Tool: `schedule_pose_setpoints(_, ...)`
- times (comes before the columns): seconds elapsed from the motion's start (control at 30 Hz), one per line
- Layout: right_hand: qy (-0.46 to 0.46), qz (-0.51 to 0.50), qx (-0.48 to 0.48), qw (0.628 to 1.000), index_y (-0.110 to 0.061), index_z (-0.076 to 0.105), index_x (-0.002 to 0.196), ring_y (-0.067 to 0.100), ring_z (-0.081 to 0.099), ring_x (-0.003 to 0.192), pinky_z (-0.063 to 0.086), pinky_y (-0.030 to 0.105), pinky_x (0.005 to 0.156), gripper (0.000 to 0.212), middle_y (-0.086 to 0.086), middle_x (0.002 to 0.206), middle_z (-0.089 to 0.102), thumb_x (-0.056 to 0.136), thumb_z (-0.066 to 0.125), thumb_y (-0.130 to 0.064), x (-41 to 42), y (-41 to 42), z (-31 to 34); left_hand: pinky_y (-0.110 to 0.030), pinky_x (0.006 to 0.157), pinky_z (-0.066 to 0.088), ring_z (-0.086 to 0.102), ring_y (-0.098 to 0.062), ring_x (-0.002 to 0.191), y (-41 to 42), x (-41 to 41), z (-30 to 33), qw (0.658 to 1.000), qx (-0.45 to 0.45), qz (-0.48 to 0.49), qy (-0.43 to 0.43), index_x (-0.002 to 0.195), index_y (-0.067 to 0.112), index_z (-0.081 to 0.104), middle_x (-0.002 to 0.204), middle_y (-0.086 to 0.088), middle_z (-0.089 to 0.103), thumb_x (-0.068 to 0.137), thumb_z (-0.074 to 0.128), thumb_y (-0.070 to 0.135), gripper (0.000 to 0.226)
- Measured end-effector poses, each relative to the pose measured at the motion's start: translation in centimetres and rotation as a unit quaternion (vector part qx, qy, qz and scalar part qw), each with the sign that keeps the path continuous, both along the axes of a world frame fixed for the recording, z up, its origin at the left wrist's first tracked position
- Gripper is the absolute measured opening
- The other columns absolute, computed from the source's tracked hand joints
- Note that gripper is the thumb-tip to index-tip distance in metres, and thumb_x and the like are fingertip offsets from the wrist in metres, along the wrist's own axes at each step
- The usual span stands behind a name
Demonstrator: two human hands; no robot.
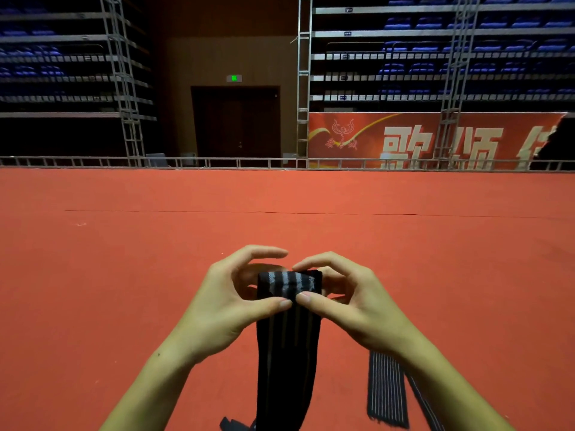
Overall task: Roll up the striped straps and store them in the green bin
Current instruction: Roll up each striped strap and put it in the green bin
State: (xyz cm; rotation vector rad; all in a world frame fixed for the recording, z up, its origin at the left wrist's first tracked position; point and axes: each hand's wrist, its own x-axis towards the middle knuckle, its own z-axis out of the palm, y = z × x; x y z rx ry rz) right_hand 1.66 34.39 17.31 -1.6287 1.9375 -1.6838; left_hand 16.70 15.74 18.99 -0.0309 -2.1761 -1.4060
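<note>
- A black elastic strap with pale grey lengthwise stripes [287, 337] hangs in front of the person, above the red carpeted floor [124, 244]; its top end is turned over into a short fold or first roll.
- The left hand [224, 303] grips the left side of that folded top: its thumb presses the near face of the strap, and its fingers [264, 251] curl over behind it.
- The right hand [351, 303] mirrors it on the right side, thumb on the near face just beside the left thumb, fingers [314, 259] arched over the top edge and touching it.
- Below the hands the strap falls straight down to the bottom edge of the view.
- A second black strap with thin white stripes [387, 390] lies flat on the floor to the right of the held strap, partly under the right forearm.
- Far beyond the strap stand a metal rail [217, 163], a dark doorway [236, 122] and a red banner [404, 141].
</note>
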Motion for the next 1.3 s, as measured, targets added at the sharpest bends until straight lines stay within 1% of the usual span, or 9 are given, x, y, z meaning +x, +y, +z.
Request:
schedule_pose_setpoints(0.1,-0.016,0.000,-0.036,0.999,-0.029,0.071,0.122,0.041,0.067,0.095,0.056,0.061,0.074,0.030,0.006,0.107,0.075,0.098,0.080,-0.014,0.1,-0.2,-0.2,-0.050,0.096,0.062,0.077,-0.024,0.108,-0.2,0.1,-0.3,0.999,-0.032,0.008,0.006,0.133,0.022,0.068,0.113,-0.006,0.080,0.091,0.085,0.008,0.047)
schedule_pose_setpoints(0.2,-0.018,-0.015,-0.062,0.998,-0.028,0.072,0.118,0.038,0.068,0.099,0.056,0.060,0.069,0.031,0.002,0.110,0.074,0.097,0.079,-0.007,0.1,-0.6,-0.3,-0.043,0.094,0.062,0.078,-0.026,0.108,0.0,0.0,-0.5,1.000,-0.011,-0.006,-0.002,0.130,0.021,0.068,0.114,-0.006,0.081,0.097,0.077,0.019,0.034)
schedule_pose_setpoints(0.33,-0.003,-0.029,-0.079,0.996,-0.031,0.075,0.111,0.025,0.069,0.097,0.060,0.036,0.069,0.038,-0.002,0.109,0.073,0.093,0.078,0.003,0.6,-1.0,-0.4,-0.042,0.091,0.059,0.079,-0.027,0.102,0.2,-0.3,-0.3,0.999,0.045,-0.001,-0.024,0.121,0.027,0.075,0.105,-0.010,0.082,0.099,0.067,0.040,0.027)
schedule_pose_setpoints(0.6,0.020,-0.042,-0.094,0.994,-0.030,0.077,0.109,0.027,0.072,0.109,0.061,0.031,0.082,0.037,-0.001,0.115,0.073,0.092,0.080,0.003,0.7,-1.0,-0.5,-0.050,0.096,0.060,0.078,-0.037,0.106,0.4,-0.4,-0.2,0.994,0.108,-0.022,-0.021,0.114,0.018,0.080,0.104,-0.019,0.081,0.100,0.070,0.028,0.020)
schedule_pose_setpoints(0.77,-0.015,-0.007,-0.085,0.996,-0.027,0.078,0.112,0.026,0.070,0.118,0.060,0.033,0.088,0.039,-0.003,0.128,0.068,0.091,0.078,0.006,0.6,-0.4,-0.9,-0.032,0.089,0.061,0.079,-0.033,0.102,0.1,-0.1,-0.4,0.995,0.102,-0.021,-0.002,0.110,0.019,0.081,0.103,-0.015,0.082,0.090,0.082,0.014,0.020)
schedule_pose_setpoints(0.93,-0.079,0.003,-0.018,0.997,-0.035,0.070,0.130,0.032,0.077,0.096,0.064,0.046,0.087,0.037,0.004,0.113,0.077,0.095,0.081,-0.029,0.2,0.6,-0.2,-0.028,0.087,0.061,0.079,-0.023,0.099,-0.1,0.1,-0.7,0.999,0.031,-0.009,0.016,0.109,0.017,0.081,0.105,-0.008,0.082,0.086,0.086,-0.004,0.032)
schedule_pose_setpoints(1.1,-0.067,0.010,-0.024,0.997,-0.025,0.073,0.128,0.030,0.077,0.101,0.064,0.045,0.086,0.038,0.005,0.107,0.081,0.092,0.085,-0.021,0.4,0.6,-0.1,-0.033,0.099,0.060,0.077,-0.026,0.113,-0.5,0.1,-1.2,0.998,-0.022,-0.019,0.047,0.119,0.014,0.077,0.118,-0.006,0.080,0.084,0.086,-0.010,0.044)
schedule_pose_setpoints(1.2,-0.056,0.000,-0.061,0.997,-0.025,0.073,0.128,0.027,0.077,0.105,0.063,0.054,0.090,0.040,0.004,0.111,0.080,0.091,0.085,-0.012,0.6,0.5,0.0,-0.032,0.097,0.061,0.078,-0.025,0.111,-0.4,0.0,-1.1,0.999,0.011,-0.009,0.052,0.128,0.017,0.071,0.118,-0.008,0.080,0.084,0.088,-0.004,0.051)
schedule_pose_setpoints(1.3,-0.033,-0.008,-0.080,0.996,-0.031,0.072,0.129,0.025,0.075,0.108,0.064,0.052,0.089,0.044,0.002,0.114,0.078,0.093,0.083,-0.007,0.7,0.2,-0.1,-0.031,0.093,0.062,0.079,-0.021,0.107,-0.2,-0.1,-0.7,0.998,0.039,0.013,0.055,0.130,0.018,0.069,0.113,-0.007,0.081,0.084,0.087,0.009,0.050)
